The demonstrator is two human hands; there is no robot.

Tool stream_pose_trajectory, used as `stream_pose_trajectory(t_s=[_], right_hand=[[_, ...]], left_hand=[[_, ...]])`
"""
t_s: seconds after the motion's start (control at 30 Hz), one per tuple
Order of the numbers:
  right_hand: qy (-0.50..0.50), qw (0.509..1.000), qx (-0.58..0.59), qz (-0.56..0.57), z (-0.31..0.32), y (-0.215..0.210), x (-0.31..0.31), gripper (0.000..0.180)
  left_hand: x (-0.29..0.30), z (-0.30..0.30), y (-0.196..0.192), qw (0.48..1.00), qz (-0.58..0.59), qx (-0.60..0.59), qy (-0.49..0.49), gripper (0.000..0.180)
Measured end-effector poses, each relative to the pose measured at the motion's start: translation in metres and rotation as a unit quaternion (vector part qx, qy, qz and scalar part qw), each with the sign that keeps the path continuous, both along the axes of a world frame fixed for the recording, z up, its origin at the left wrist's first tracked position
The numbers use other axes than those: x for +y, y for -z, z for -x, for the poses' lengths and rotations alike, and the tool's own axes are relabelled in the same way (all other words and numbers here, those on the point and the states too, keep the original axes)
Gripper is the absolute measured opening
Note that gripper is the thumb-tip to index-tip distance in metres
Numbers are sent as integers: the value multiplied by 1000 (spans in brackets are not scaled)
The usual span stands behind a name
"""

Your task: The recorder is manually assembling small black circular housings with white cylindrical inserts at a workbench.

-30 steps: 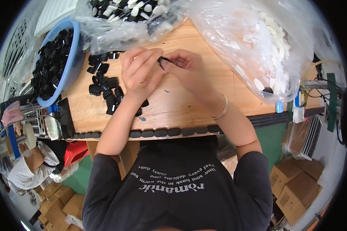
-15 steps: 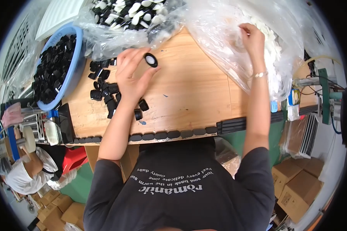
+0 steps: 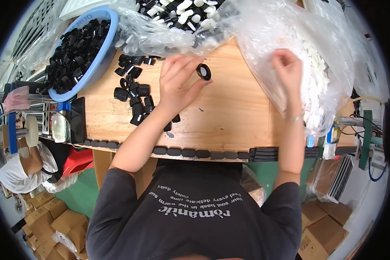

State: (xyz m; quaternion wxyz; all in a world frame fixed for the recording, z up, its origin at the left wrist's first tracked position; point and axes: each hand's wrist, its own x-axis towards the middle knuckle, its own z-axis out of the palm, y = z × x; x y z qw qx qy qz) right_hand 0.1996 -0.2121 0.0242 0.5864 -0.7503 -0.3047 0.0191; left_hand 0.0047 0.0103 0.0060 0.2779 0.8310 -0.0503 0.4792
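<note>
L hand (image 3: 177, 84), centre frame, pinches a black ring cap (image 3: 203, 71) betw thumb & fingertips, above the wooden table (image 3: 229, 117). R hand (image 3: 286, 69), upper right, fingers curled on clear bag (image 3: 329, 65) w/ white discs; can't tell if it holds any. Blue basin (image 3: 100, 58), upper left, full of black caps.

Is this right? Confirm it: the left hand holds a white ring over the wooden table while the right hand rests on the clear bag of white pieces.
Not quite. In the head view the ring in the left hand is black, not white. The rest stands: it is held over the wooden table, and the right hand rests on the clear bag of white pieces.
</note>
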Motion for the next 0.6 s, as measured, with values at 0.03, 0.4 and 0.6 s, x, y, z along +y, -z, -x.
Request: stream_pose_trajectory(t_s=[0.03,0.4,0.6], right_hand=[[-57,997,36,-24,33,-2,21,1],[-107,982,124,97,114,-18,71,13],[-73,988,91,104,115,-6,75,18]], left_hand=[[-2,0,2,1000,0,2,-2,54],[-3,7,-5,992,-123,38,-10,52],[2,5,-7,982,-179,48,-30,47]])
